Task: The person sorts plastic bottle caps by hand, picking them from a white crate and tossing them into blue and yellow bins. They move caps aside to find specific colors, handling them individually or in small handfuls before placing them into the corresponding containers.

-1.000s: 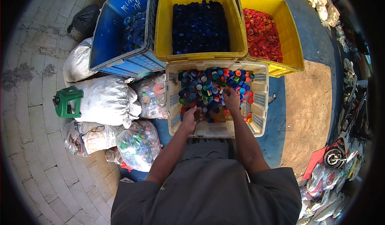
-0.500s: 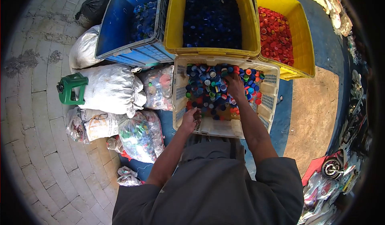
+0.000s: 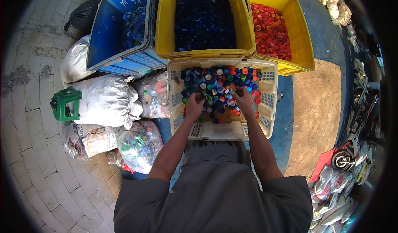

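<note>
A cream plastic crate (image 3: 213, 132) in front of me holds many loose bottle caps (image 3: 213, 87) in blue, red, white, green and black. At the left of the pile, my left hand (image 3: 193, 106) is over the caps with its fingers curled inward. My right hand (image 3: 243, 100) is in the right part of the pile, its thumb and fingers bent down among the caps. What either hand holds, if anything, is too small and too covered by the fingers to make out.
Behind the crate stand a blue bin (image 3: 103, 46) with mixed caps, a yellow bin (image 3: 166, 34) of dark blue caps and another yellow bin (image 3: 300, 38) of red caps. White sacks (image 3: 105, 100), a green plastic container (image 3: 66, 104) and a clear bag of caps (image 3: 139, 146) lie left.
My left hand has moved from the crate's front left edge forward over the caps. My right hand has drawn back slightly towards me. The whole view has shifted a little.
</note>
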Action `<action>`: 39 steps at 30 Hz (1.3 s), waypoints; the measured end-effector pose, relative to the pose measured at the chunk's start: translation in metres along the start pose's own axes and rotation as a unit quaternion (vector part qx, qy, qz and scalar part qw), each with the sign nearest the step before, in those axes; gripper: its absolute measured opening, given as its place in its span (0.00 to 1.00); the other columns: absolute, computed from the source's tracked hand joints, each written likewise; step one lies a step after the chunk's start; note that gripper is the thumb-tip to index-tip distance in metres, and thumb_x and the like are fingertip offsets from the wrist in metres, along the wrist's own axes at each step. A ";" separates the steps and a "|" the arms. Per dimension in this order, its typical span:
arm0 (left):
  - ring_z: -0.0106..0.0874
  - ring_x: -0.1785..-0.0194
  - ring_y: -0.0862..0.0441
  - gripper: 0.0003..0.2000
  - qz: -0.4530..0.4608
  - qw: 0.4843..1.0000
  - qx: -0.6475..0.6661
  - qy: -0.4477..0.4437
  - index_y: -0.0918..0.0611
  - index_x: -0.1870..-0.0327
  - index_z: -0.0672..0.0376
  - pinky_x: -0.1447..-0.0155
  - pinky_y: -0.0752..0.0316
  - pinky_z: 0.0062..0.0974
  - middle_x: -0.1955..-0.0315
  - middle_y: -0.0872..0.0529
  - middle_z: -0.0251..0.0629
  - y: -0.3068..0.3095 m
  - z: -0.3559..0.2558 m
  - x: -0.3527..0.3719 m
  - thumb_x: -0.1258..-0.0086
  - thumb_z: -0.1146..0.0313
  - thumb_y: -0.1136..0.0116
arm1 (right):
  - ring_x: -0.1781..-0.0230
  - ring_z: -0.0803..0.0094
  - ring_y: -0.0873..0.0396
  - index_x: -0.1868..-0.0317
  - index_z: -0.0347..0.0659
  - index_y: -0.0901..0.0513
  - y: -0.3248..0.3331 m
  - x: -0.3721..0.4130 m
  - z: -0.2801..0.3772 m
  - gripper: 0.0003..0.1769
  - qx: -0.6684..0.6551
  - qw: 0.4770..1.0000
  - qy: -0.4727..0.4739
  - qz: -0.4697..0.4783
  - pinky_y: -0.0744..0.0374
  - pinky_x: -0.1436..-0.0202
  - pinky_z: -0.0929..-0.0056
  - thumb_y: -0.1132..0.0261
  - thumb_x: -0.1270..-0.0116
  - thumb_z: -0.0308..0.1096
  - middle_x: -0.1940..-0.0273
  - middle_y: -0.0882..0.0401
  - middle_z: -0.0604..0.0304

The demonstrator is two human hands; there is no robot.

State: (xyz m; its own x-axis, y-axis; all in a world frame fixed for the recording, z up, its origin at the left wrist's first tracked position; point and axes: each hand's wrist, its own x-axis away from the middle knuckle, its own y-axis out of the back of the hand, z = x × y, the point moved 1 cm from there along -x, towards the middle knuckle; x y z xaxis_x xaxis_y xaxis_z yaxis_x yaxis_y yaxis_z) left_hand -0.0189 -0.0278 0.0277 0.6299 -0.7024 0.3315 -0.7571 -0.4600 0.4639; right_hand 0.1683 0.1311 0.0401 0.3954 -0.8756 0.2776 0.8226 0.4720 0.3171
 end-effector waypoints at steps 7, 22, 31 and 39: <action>0.47 0.43 0.26 0.24 0.048 0.964 -0.233 -0.114 0.25 0.44 0.55 0.41 0.32 0.46 0.48 0.20 0.44 -0.014 -0.013 -0.033 0.44 0.69 0.35 | 0.66 0.74 0.21 0.51 0.35 0.28 0.021 0.050 0.008 0.14 -0.353 0.915 -0.193 0.019 0.26 0.67 0.79 0.42 0.36 0.29 0.63 0.19 0.58; 0.47 0.40 0.27 0.24 0.067 0.929 -0.326 -0.160 0.26 0.44 0.54 0.40 0.33 0.54 0.47 0.20 0.44 -0.019 -0.004 -0.043 0.43 0.65 0.35 | 0.69 0.79 0.25 0.56 0.43 0.24 -0.022 0.070 -0.001 0.09 -0.302 0.911 -0.261 0.108 0.26 0.66 0.78 0.39 0.37 0.32 0.65 0.24 0.66; 0.41 0.53 0.19 0.23 -0.038 0.985 -0.075 -0.149 0.24 0.48 0.60 0.49 0.25 0.35 0.57 0.18 0.43 0.002 -0.002 -0.035 0.46 0.70 0.32 | 0.67 0.74 0.22 0.57 0.38 0.21 -0.036 0.075 -0.003 0.14 -0.042 0.975 -0.180 0.121 0.22 0.61 0.73 0.33 0.40 0.36 0.65 0.20 0.63; 0.28 0.61 0.20 0.13 -0.018 0.821 0.551 0.149 0.24 0.55 0.62 0.57 0.23 0.29 0.63 0.21 0.34 0.044 -0.002 0.013 0.41 0.77 0.38 | 0.61 0.55 0.18 0.54 0.39 0.21 -0.084 0.057 0.002 0.21 0.283 0.955 0.033 0.087 0.21 0.59 0.58 0.30 0.44 0.42 0.64 0.18 0.51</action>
State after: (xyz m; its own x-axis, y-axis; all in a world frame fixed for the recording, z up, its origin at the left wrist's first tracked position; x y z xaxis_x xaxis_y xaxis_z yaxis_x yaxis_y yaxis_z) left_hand -0.0437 -0.0560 0.0536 0.5462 -0.5886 0.5959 -0.3302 -0.8051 -0.4926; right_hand 0.1211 0.0414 0.0316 0.5456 -0.7752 0.3184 0.3981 0.5741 0.7155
